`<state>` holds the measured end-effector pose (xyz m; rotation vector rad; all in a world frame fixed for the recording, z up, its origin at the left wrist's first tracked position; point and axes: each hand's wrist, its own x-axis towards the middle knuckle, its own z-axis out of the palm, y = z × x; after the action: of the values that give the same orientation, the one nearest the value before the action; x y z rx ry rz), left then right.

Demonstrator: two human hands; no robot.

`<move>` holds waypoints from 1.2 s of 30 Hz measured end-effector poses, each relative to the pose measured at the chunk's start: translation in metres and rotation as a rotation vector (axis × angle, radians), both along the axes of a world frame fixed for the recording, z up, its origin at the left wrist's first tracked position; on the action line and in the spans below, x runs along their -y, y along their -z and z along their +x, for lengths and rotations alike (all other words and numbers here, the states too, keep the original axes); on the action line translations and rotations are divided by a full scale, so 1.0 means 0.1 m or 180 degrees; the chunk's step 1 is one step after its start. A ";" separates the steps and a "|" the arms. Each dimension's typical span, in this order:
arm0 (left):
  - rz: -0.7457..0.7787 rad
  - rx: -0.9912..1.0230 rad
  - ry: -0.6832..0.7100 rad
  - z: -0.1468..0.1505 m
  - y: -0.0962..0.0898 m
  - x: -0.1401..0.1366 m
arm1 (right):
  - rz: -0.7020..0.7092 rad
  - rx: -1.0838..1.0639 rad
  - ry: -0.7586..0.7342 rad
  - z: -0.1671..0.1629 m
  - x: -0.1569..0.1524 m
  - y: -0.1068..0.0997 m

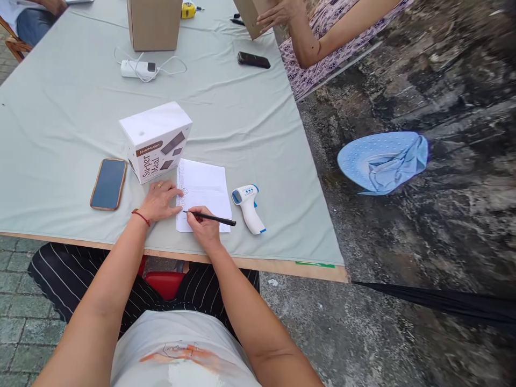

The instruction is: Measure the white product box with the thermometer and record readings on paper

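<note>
My right hand [205,228] is closed around a black pen [215,218], its tip at the left side of a white sheet of paper [207,185]. Small marks run down the paper's left edge. My left hand [160,201] lies with its fingers spread, thumb and fingertip touching that same edge. Just behind it stands a white "Su-per Meal" box [157,140]. A smartphone [108,184] with a dark screen lies left of the box. To the right of the paper rests a white and blue infrared thermometer [249,208].
Farther back are a white power strip [137,69] with cables, a cardboard box [155,24], a yellow tape measure [188,10] and a black object [253,59]. Another person's hand [278,13] touches a brown box at top right. A blue hat [382,162] lies beyond the table's right edge.
</note>
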<state>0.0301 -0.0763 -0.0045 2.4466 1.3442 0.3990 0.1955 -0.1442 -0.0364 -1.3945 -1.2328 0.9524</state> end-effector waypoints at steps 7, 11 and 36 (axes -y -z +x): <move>0.0003 0.0040 -0.0005 0.00 0.02 0.00 | 0.0006 0.0022 -0.0062 0.00 0.01 0.03; -0.0037 0.0021 -0.0018 0.00 0.02 0.01 | 0.0049 0.0044 -0.0092 0.01 0.01 0.01; -0.0039 -0.0001 -0.0025 0.01 0.00 0.02 | -0.0006 0.0074 -0.0088 0.02 0.02 0.03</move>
<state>0.0310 -0.0779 -0.0049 2.4324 1.3527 0.3910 0.1977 -0.1461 -0.0396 -1.3967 -1.2718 0.9590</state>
